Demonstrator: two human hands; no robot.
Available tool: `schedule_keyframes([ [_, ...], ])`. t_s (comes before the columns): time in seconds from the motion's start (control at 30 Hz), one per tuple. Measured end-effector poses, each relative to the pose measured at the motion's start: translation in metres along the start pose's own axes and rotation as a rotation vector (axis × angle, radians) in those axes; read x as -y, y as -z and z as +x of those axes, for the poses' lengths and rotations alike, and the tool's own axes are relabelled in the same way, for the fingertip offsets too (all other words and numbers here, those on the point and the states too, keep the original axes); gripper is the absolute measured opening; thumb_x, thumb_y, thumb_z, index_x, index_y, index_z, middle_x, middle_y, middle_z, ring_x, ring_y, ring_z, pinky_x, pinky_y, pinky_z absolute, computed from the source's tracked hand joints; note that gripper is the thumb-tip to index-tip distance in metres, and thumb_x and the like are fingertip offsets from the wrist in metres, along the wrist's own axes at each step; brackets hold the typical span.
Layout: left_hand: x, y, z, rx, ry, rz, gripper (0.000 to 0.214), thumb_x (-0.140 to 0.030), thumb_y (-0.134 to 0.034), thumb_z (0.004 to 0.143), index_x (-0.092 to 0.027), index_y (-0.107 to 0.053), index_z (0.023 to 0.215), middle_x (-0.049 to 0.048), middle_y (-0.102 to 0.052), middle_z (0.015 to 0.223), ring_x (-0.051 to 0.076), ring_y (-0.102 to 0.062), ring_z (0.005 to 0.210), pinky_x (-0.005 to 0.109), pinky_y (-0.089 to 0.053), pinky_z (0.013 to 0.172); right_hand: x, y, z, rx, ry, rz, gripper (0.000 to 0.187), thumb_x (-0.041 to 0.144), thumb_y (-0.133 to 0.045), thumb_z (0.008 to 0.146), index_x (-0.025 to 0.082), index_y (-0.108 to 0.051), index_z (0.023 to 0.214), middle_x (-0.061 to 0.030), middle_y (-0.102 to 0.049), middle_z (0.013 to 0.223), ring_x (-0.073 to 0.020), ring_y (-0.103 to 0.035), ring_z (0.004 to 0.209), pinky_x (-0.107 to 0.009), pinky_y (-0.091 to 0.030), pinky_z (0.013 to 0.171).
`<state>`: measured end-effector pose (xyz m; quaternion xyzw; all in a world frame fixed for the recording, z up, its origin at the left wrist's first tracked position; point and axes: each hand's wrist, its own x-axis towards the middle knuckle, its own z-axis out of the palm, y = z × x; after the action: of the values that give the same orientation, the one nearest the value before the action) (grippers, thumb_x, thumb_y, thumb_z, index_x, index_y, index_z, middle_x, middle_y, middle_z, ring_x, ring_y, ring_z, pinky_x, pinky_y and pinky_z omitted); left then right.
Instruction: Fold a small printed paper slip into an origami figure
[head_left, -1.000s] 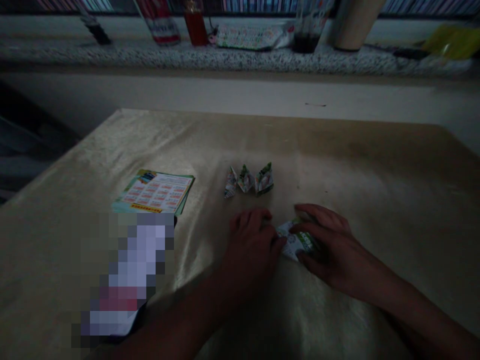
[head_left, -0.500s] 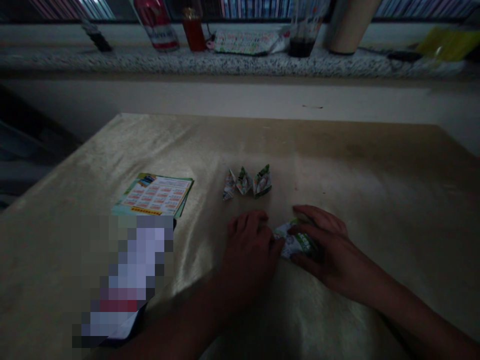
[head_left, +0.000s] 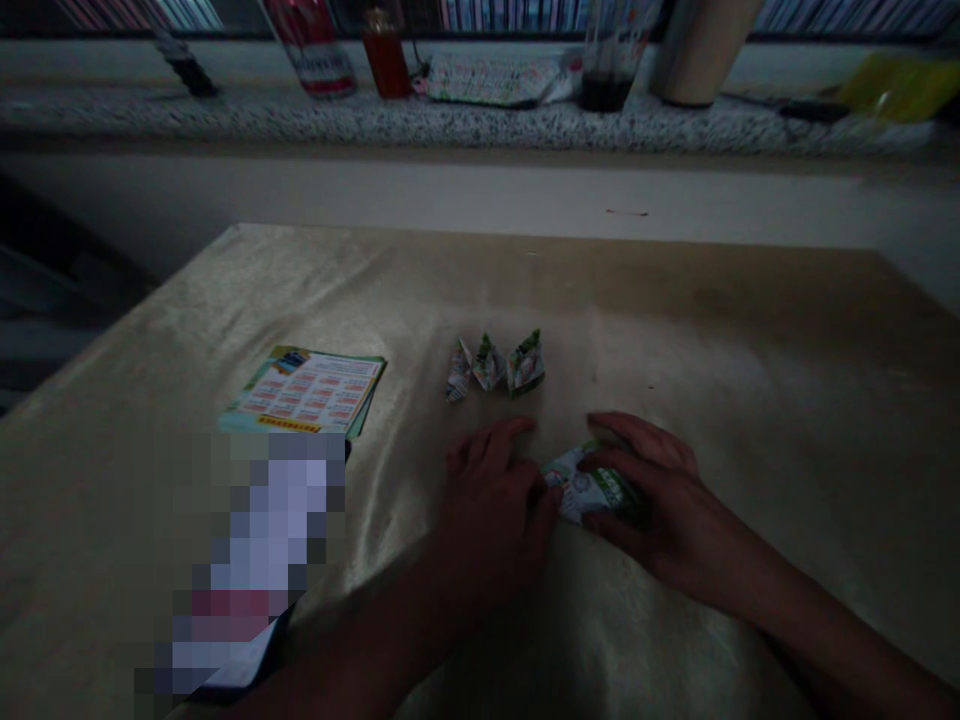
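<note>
A small folded piece of printed paper [head_left: 586,490], white and green, lies on the beige tablecloth [head_left: 675,330] between my hands. My left hand [head_left: 491,500] rests on the cloth with its thumb and fingertips pinching the paper's left edge. My right hand [head_left: 652,490] covers the paper's right side, fingers curled over it and pressing it down. Just beyond my hands three small folded paper shapes [head_left: 495,365] stand in a row.
A stack of printed leaflets [head_left: 307,392] lies to the left, with a blurred-out object [head_left: 247,560] in front of it. Behind the table a speckled stone ledge [head_left: 450,120] carries bottles, a dark cup, a packet and a tan cylinder.
My left hand has slid slightly left and spread its fingers a little; the folded paper stays pinned between both hands. The view has shifted slightly.
</note>
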<state>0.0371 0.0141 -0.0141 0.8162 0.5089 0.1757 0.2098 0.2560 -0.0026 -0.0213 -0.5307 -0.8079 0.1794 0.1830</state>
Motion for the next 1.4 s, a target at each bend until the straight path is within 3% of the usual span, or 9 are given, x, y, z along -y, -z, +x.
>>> schedule_keyframes([
  [0.4,-0.006,-0.008,0.003,-0.037,0.033,0.095,0.017,-0.027,-0.06,0.094,-0.014,-0.07,0.088,0.0177,-0.058,0.139,0.037,-0.051,0.128,0.062,-0.038,0.105,0.0,0.002,0.0,0.015,-0.006,0.005,0.035,0.026,-0.069,0.085,0.029,-0.066,0.12,-0.0086,-0.048,0.152,-0.0353,-0.042,0.142,-0.059,-0.037,0.112],
  [0.63,-0.009,-0.007,0.003,-0.046,0.034,0.087,0.016,-0.025,-0.06,0.093,-0.016,-0.067,0.082,0.0165,-0.058,0.138,0.037,-0.051,0.127,0.063,-0.039,0.103,0.0,0.005,-0.001,0.034,0.034,0.006,0.037,0.023,-0.067,0.087,0.03,-0.067,0.123,-0.0078,-0.045,0.154,-0.0338,-0.039,0.145,-0.06,-0.036,0.114],
  [0.97,-0.007,-0.009,0.001,-0.071,0.022,0.098,0.014,-0.025,-0.061,0.092,-0.017,-0.066,0.082,0.0161,-0.059,0.136,0.036,-0.052,0.125,0.062,-0.039,0.103,-0.001,0.005,-0.004,0.059,0.112,-0.108,0.045,0.02,-0.069,0.087,0.039,-0.07,0.128,-0.0062,-0.039,0.161,-0.0365,-0.034,0.148,-0.063,-0.034,0.114],
  [1.1,-0.003,-0.009,-0.004,-0.099,-0.091,0.122,0.015,-0.022,-0.055,0.097,-0.018,-0.069,0.101,0.0163,-0.061,0.135,0.034,-0.055,0.122,0.058,-0.042,0.1,0.0,0.005,-0.003,0.066,0.1,-0.134,0.043,0.021,-0.069,0.087,0.037,-0.071,0.127,-0.0089,-0.041,0.16,-0.0384,-0.035,0.148,-0.063,-0.034,0.113],
  [1.2,0.0,-0.007,-0.007,-0.115,-0.236,0.13,0.019,-0.019,-0.051,0.099,-0.017,-0.07,0.098,0.0143,-0.064,0.133,0.032,-0.058,0.12,0.056,-0.041,0.099,0.0,0.005,-0.003,0.058,0.095,-0.14,0.044,0.021,-0.07,0.087,0.037,-0.071,0.128,-0.0087,-0.043,0.159,-0.0385,-0.036,0.148,-0.063,-0.036,0.113],
  [1.4,-0.003,-0.006,-0.008,-0.096,-0.216,0.134,0.018,-0.023,-0.055,0.094,-0.017,-0.071,0.1,0.0132,-0.065,0.135,0.033,-0.057,0.123,0.059,-0.038,0.103,-0.001,0.003,-0.003,0.062,0.094,-0.146,0.045,0.021,-0.071,0.086,0.037,-0.072,0.127,-0.0089,-0.043,0.16,-0.0393,-0.037,0.147,-0.063,-0.036,0.112],
])
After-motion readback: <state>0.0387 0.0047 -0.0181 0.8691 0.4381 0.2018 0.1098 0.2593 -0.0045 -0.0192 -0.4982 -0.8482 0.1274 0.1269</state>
